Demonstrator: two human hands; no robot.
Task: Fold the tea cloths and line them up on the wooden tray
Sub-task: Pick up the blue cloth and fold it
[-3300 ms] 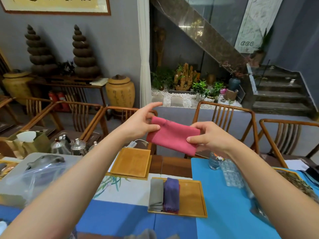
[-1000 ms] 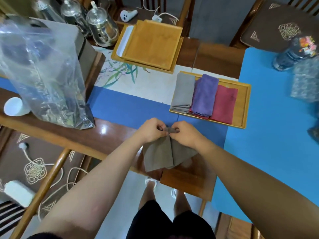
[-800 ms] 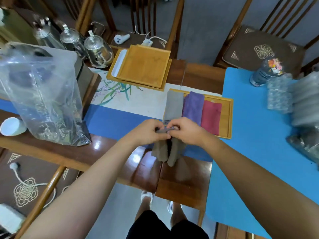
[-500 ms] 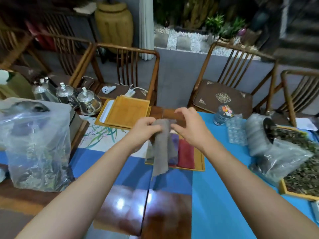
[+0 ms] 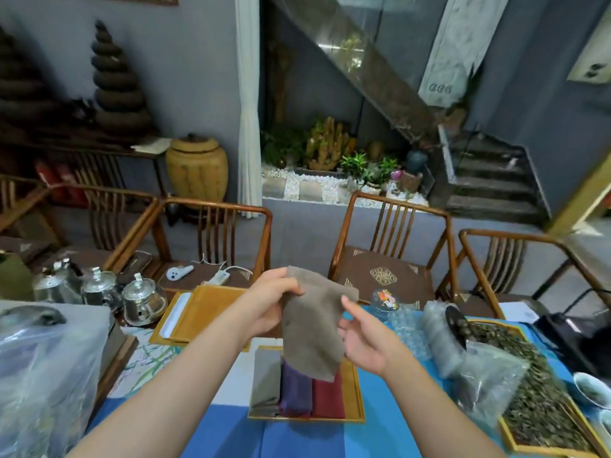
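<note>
The left hand (image 5: 271,304) pinches the grey-brown tea cloth (image 5: 312,325) by its top edge, raised above the wooden tray (image 5: 353,391) — the right hand (image 5: 365,340) is open beside it, fingers loose.

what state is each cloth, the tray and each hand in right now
brown cloth: held up, hanging, not yet on tray
grey cloth: folded, on tray
purple cloth: folded, on tray
red cloth: folded, on tray
wooden tray: three cloths aboard
left hand: pinching brown cloth
right hand: open
</note>
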